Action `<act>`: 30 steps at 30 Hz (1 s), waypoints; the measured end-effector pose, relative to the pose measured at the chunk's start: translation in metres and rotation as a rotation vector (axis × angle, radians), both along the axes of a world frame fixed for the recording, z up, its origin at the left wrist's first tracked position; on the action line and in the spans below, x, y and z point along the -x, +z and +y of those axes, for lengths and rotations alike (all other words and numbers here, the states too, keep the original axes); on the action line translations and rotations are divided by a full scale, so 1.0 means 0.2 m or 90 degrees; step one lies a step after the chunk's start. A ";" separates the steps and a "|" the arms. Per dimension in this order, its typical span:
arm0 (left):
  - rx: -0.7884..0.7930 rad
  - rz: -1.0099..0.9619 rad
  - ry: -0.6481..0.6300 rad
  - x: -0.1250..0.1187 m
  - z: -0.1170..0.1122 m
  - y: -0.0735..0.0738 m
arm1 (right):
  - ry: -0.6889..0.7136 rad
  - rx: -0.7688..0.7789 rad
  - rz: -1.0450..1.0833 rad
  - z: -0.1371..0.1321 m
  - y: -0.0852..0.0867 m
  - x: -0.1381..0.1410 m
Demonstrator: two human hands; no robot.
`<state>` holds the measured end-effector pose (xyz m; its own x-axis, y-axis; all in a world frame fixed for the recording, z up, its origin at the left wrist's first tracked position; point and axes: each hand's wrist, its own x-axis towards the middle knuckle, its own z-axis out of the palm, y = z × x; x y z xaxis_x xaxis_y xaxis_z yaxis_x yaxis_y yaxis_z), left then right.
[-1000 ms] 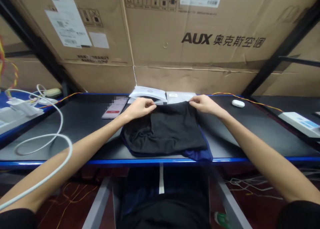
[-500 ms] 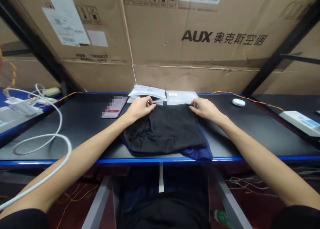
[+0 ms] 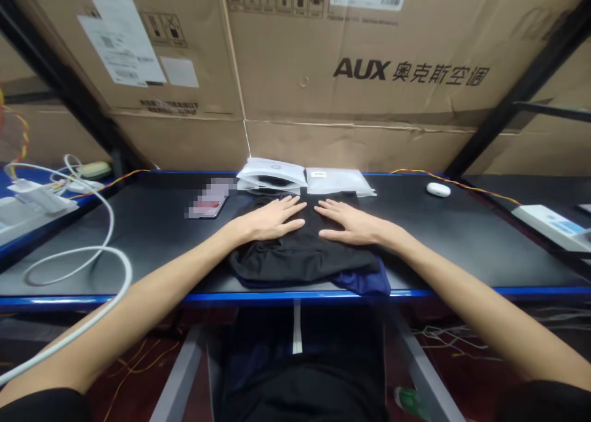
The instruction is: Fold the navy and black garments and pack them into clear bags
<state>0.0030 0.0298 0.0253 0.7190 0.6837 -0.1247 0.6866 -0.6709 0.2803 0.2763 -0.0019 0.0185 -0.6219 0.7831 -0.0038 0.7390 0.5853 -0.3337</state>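
Note:
A black and navy cloth garment [image 3: 300, 262] lies folded on the dark table mat, its kind unclear. My left hand [image 3: 277, 219] rests flat on its left part with the fingers spread. On the right part, my right hand [image 3: 346, 222] lies flat too, fingers stretched toward the left hand. Neither hand grips anything. Just behind the cloth are two frosted plastic bags: the left bag [image 3: 272, 173] gapes with something dark inside, and the right bag [image 3: 339, 182] lies flat. Navy fabric [image 3: 367, 280] sticks out at the cloth's lower right corner.
A phone [image 3: 210, 200] lies left of the cloth. At right are a white earbud case [image 3: 438, 190] and a white box [image 3: 551, 225]. A white cable [image 3: 111, 250] loops over the left side. Large cardboard boxes [image 3: 295, 96] stand behind the table's blue edge [image 3: 184, 298].
Both hands have let go of the cloth's far edge. They have moved inward and nearer, and now lie flat on the cloth with fingers spread.

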 end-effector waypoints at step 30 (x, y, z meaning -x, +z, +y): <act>-0.423 -0.087 0.116 0.21 0.25 0.07 | -0.009 0.062 -0.009 0.01 0.04 -0.02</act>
